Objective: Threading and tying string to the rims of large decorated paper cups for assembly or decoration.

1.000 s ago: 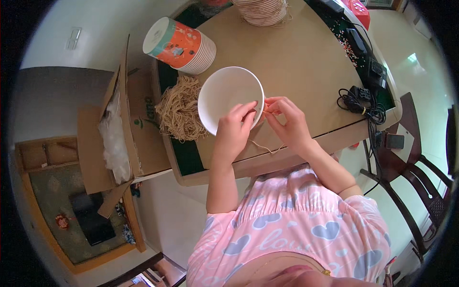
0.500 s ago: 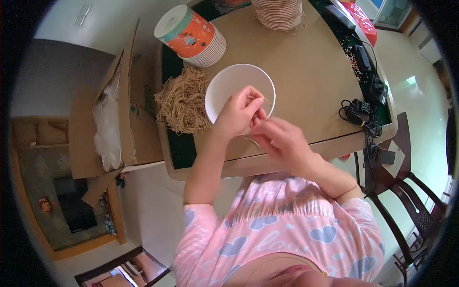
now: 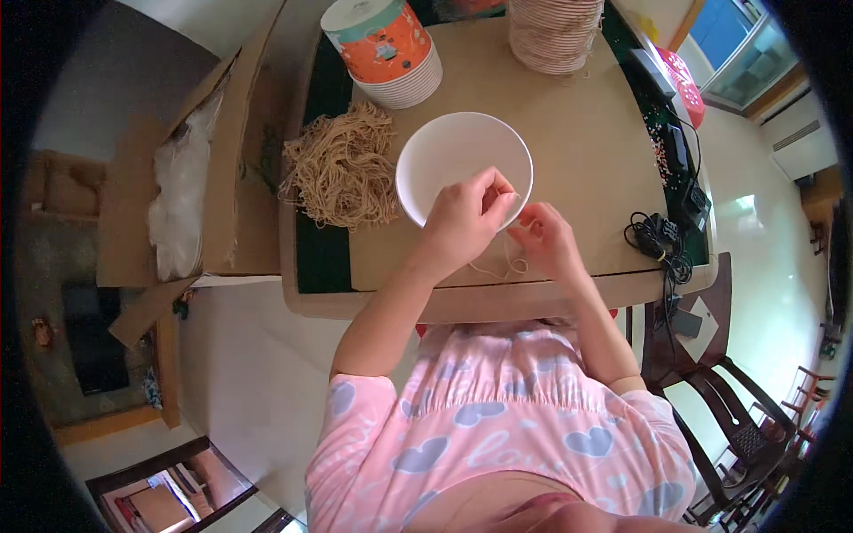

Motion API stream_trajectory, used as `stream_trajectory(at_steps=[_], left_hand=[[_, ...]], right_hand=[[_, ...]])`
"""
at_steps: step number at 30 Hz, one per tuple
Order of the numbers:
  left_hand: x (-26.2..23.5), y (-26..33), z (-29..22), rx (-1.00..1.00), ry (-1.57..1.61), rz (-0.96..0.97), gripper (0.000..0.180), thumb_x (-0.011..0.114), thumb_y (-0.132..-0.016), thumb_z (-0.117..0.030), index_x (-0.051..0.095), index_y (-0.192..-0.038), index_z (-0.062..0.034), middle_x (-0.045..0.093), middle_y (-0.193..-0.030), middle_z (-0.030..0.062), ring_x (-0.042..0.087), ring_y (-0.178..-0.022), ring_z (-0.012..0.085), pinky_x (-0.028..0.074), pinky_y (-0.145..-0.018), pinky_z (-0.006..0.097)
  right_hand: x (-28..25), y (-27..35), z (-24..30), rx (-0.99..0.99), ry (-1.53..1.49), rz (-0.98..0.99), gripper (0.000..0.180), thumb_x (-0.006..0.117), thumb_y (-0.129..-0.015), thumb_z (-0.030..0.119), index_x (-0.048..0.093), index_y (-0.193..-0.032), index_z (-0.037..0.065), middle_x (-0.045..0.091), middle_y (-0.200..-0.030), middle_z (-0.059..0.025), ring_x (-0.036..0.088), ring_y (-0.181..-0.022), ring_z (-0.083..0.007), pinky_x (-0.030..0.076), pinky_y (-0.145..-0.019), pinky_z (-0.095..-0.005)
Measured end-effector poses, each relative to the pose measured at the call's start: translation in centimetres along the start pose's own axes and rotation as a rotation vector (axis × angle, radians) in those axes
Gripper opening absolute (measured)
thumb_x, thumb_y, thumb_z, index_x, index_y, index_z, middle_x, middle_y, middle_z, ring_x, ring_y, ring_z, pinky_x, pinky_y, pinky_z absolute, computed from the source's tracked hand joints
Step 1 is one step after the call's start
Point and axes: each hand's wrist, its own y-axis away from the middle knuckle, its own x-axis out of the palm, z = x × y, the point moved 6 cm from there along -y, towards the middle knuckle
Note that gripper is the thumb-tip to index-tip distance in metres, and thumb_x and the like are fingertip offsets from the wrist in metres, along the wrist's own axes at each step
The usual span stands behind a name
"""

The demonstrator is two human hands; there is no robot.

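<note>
Pinching a thin string [image 3: 508, 263] (both hands' fingers closed) beside white bowl's [image 3: 444, 160] near rim.

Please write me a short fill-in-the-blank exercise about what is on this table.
1. The left hand grips the rim of a white ____.
2. The pile of tan strings lies to the bowl's ____.
3. Between the left hand and the right hand runs a thin ____.

Missing words: bowl; left; string

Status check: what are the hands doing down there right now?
Left hand pinching white bowl rim. Right hand holding thin string beside it. String pile left of bowl, nothing between.
</note>
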Motion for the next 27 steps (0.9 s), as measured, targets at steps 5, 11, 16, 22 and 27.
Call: stream_trajectory(at_steps=[5, 11, 16, 22, 27], left_hand=[[0.1, 0.4, 0.2, -0.028, 0.071, 0.009, 0.011, 0.058, -0.093, -0.009, 0.056, -0.09, 0.0009, 0.063, -0.07, 0.0045, 0.059, -0.059, 0.0077, 0.046, -0.053, 0.023], [0.3, 0.2, -0.9, -0.166, 0.155, 0.105, 0.012, 0.054, -0.095, -0.011, 0.053, -0.093, 0.0006, 0.065, -0.069, 0.0088, 0.062, -0.056, 0.0104, 0.048, -0.05, 0.025], [1.9, -2.2, 2.6, -0.427, 0.472, 0.43, 0.016, 0.05, -0.094, -0.012, 0.051, -0.099, 0.0029, 0.065, -0.071, 0.0163, 0.064, -0.055, 0.0191, 0.05, -0.049, 0.03], [2.4, -2.2, 5.2, -0.495, 0.549, 0.519, 0.013, 0.053, -0.096, -0.017, 0.053, -0.101, -0.0049, 0.062, -0.077, 0.0048, 0.055, -0.059, 0.0097, 0.044, -0.051, 0.024], [1.3, -0.6, 4.5, -0.073, 0.449, 0.189, 0.008, 0.059, -0.093, -0.012, 0.059, -0.096, -0.005, 0.058, -0.077, -0.0015, 0.05, -0.067, 0.0064, 0.041, -0.057, 0.025]], right_hand=[[1.6, 0.8, -2.0, 0.114, -0.389, 0.0, 0.014, 0.067, -0.087, 0.01, 0.06, -0.095, 0.002, 0.06, -0.083, -0.0004, 0.055, -0.073, -0.008, 0.047, -0.067, -0.0224], [-1.0, 4.2, 7.3, 0.103, -0.534, 0.099, 0.004, 0.06, -0.091, 0.003, 0.058, -0.094, 0.001, 0.06, -0.081, 0.0008, 0.058, -0.077, -0.0055, 0.047, -0.068, -0.022], [0.4, 3.3, 13.3, -0.382, 0.338, 0.094, 0.011, 0.066, -0.082, 0.009, 0.062, -0.092, 0.008, 0.065, -0.087, -0.0108, 0.063, -0.072, -0.0284, 0.051, -0.063, -0.0352], [0.3, 2.9, 16.8, -0.555, 0.401, 0.439, 0.016, 0.065, -0.082, 0.009, 0.062, -0.098, 0.007, 0.065, -0.094, -0.0106, 0.063, -0.082, -0.0295, 0.051, -0.067, -0.0385], [-4.5, -4.5, 14.4, -0.484, 0.304, 0.121, 0.02, 0.065, -0.08, 0.007, 0.054, -0.096, 0.004, 0.061, -0.088, -0.0149, 0.062, -0.084, -0.0337, 0.05, -0.071, -0.042]])
